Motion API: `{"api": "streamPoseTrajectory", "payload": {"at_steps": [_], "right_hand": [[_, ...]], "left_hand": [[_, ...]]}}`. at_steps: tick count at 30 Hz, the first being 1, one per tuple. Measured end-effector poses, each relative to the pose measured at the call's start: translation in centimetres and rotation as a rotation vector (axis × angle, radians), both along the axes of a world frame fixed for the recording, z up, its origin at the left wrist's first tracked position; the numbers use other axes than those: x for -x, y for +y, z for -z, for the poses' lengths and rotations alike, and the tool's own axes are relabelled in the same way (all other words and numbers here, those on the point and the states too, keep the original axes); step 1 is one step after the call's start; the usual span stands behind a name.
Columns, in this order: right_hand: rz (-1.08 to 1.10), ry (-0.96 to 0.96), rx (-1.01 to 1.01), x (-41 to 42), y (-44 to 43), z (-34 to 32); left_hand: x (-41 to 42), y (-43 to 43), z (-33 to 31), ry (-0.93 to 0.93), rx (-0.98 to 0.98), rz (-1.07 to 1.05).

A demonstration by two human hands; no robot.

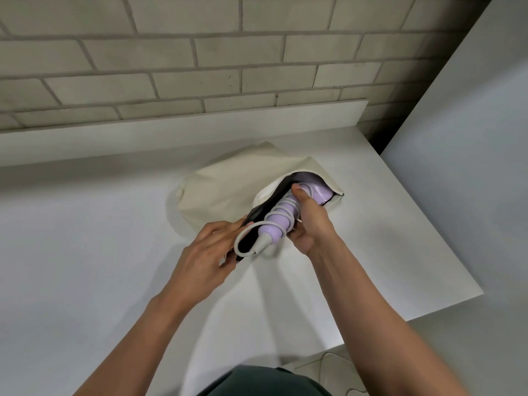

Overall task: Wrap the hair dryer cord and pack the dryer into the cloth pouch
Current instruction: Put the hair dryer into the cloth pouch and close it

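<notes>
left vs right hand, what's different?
1. The left hand holds the pouch by the edge of its mouth; the right hand grips the dryer by its cord-wrapped handle.
2. The left hand is at the near end of the opening; the right hand is further in, with its thumb at the dryer's head.
3. The left hand shows its back; the right hand shows its thumb side.

Both work at the pouch mouth, above the counter.

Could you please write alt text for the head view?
The right hand grips a lilac hair dryer, its cord wound round the handle, head inside a cream cloth pouch that the left hand holds open on a white counter.
</notes>
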State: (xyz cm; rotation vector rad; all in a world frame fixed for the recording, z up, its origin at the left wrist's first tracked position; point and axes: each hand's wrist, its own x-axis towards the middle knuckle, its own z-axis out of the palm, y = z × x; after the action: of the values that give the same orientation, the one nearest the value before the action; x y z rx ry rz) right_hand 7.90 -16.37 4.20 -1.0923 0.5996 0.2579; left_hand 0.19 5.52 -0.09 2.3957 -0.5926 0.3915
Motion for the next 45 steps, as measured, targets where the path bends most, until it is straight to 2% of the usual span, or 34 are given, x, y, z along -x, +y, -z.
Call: {"api": "streamPoseTrajectory", "payload": {"at_steps": [7,12,19,23,25,31,37,42,45], "right_hand": [[0.023,0.017,0.086,-0.5,1.0,0.3],[-0.078,0.037,0.101,-0.2,0.9,0.7],[-0.285,0.127,0.079,0.2,0.7,0.1],[-0.333,0.085,0.127,-0.4,1.3,0.0],[-0.304,0.066,0.163,-0.8,1.6,-0.2],[-0.018,0.042,0.282,-2.0,2.3,0.5],[0.194,0.032,0.227,-2.5,3.6,1.6],[0.162,0.059,0.302,-2.5,4.1,3.1],[0.077,0.060,0.371,-2.7,4.1,3.2]], "left_hand": [[0.0,0.4,-1.1,-0.016,0.251,-0.118],[-0.3,1.0,-1.5,-0.025,0.101,-0.006],[-0.7,2.0,-2.1,0.063,0.122,0.096],[-0.3,1.7,-2.5,0.096,0.177,0.155],[0.1,1.9,-2.5,0.110,0.196,0.149],[0.5,3.3,-1.6,0.121,0.151,0.089],[0.3,1.7,-0.6,0.121,0.033,0.005],[-0.2,1.1,-0.3,0.139,-0.016,0.008],[-0.5,1.4,-0.1,0.169,0.023,-0.006]]}}
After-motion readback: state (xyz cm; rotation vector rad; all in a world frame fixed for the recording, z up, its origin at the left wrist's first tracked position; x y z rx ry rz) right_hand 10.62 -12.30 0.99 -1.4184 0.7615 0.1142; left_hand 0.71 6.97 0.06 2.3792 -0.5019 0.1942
